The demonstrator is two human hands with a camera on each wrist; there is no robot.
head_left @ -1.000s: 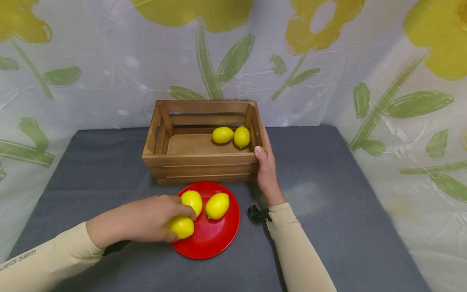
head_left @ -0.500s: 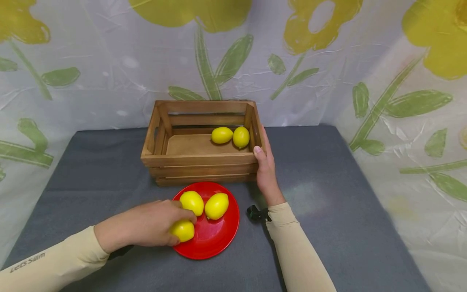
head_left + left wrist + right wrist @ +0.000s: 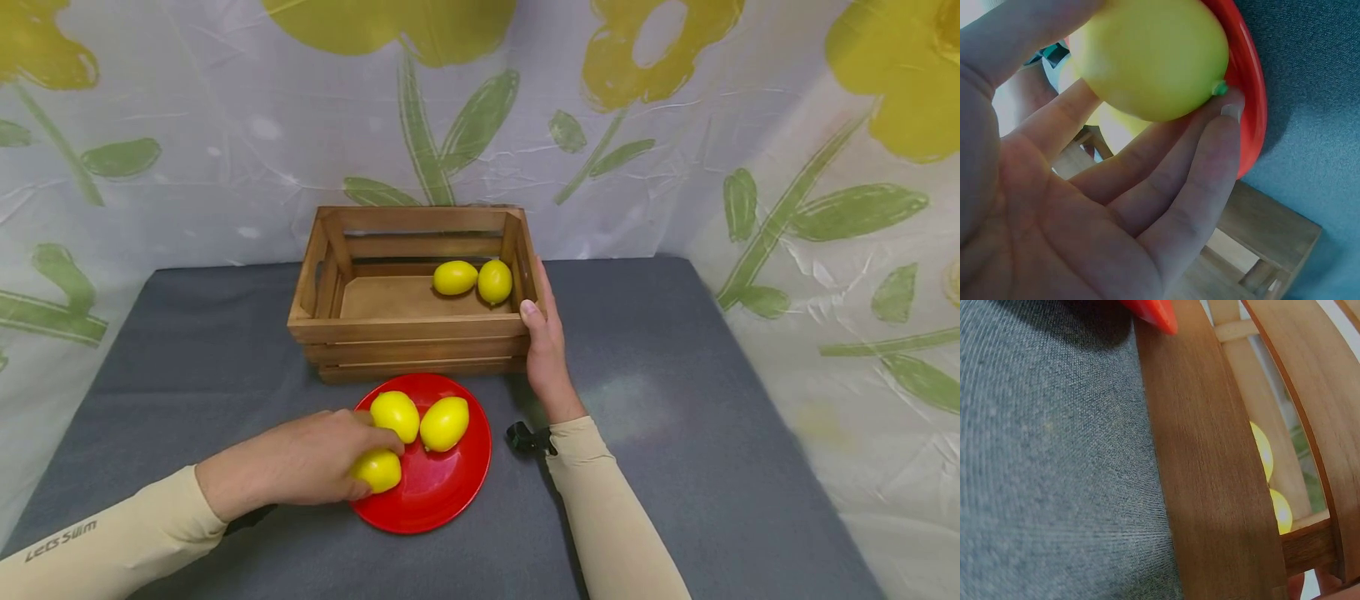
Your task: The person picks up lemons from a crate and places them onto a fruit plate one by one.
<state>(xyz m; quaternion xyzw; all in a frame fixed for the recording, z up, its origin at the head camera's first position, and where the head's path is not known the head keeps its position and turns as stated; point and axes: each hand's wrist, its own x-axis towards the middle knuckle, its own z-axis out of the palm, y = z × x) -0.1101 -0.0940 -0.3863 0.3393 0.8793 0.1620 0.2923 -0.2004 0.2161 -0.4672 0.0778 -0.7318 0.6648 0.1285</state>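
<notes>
Gray tabletop [image 3: 675, 417], left hand [image 3: 315, 458] gripping a lemon [image 3: 380, 472] with curled fingers at the near red plate [image 3: 438, 492], right hand [image 3: 549, 350] gripping the far crate [image 3: 412, 332] at right

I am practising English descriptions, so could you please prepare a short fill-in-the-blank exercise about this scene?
1. The left hand grips one of the ____ lemons on or over the plate.
2. The plate's colour is ____.
3. The right hand holds the wooden crate, which contains ____ more lemons.
4. Lettering shows on the ____ sleeve.
Missing words: three; red; two; left.
</notes>
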